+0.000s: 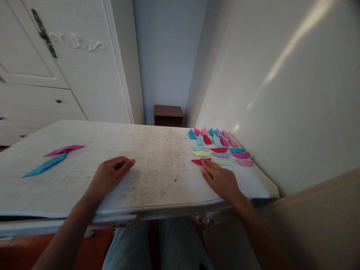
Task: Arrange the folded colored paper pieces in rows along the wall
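Note:
My right hand lies palm down at the right of the table, fingers stretched out. Its fingertips touch the right end of a red folded paper piece, hiding part of it. Beside it in the same row are a pale green folded piece and a pink one. My left hand rests on the table left of the middle, fingers curled in a loose fist with nothing visible in them. Farther left, a magenta folded strip touches the tip of a blue folded strip.
Behind the front row lie more flat folded pieces, including a yellow one, and several small folded paper shapes. The white table has stained patches. A white wall borders its right side; a white cabinet stands behind left.

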A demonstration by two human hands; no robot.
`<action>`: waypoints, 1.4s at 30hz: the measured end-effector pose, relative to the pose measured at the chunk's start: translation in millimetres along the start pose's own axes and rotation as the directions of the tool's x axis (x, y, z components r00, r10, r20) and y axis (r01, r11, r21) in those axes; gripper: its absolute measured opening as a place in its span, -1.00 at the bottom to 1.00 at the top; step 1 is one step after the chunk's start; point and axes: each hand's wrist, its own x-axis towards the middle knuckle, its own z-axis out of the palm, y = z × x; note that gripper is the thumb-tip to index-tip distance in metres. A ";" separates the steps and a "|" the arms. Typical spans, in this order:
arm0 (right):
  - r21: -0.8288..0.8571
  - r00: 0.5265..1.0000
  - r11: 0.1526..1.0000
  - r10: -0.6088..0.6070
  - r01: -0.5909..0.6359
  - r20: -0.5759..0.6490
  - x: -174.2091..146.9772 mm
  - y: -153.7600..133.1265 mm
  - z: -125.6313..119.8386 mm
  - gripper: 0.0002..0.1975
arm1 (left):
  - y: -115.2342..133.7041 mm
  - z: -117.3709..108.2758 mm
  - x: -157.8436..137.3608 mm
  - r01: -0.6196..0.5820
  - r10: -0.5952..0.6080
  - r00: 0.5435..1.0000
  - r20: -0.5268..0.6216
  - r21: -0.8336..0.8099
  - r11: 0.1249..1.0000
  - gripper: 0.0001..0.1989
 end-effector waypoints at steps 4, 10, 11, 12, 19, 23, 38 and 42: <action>-0.032 1.000 0.999 0.014 -0.014 0.011 0.0 -2.4 -1.4 -0.60 | 1.4 0.0 0.0 0.009 -0.009 1.000 -0.006 -0.006 1.000 -0.54; -0.068 0.999 0.997 0.036 -0.034 0.030 0.7 -6.3 -0.5 -0.60 | 1.5 -0.2 -0.8 -0.003 0.003 1.000 -0.010 0.000 1.000 -0.55; -0.073 0.999 0.997 0.040 -0.037 0.029 0.7 -7.0 -0.6 -0.60 | 1.2 -0.2 -0.9 -0.005 0.005 1.000 -0.011 -0.002 1.000 -0.55; -0.077 0.999 0.996 0.042 -0.040 0.026 0.6 -7.5 -0.7 -0.60 | 0.8 -0.2 -1.0 -0.009 0.009 1.000 -0.009 -0.006 1.000 -0.55; -0.024 0.997 0.999 0.043 -0.045 -0.068 -4.9 -6.9 -0.5 -0.58 | 0.0 0.1 -1.1 -0.030 0.030 0.999 -0.015 -0.001 1.000 -0.57; 0.099 0.983 0.995 -0.007 0.026 -0.182 -8.0 -4.3 0.1 -0.63 | 0.4 0.5 -1.4 -0.048 0.048 0.998 -0.028 -0.007 0.999 -0.57; 0.277 0.994 0.956 -0.091 0.102 -0.052 -13.5 8.3 3.6 -0.51 | -20.6 -12.7 -14.8 -0.094 0.101 0.916 -0.388 0.036 0.995 -0.62; 0.236 0.999 0.970 -0.047 0.050 -0.021 -15.3 11.9 7.6 -0.48 | -54.3 -60.2 -23.1 0.173 0.073 0.847 -0.527 0.401 0.900 -0.70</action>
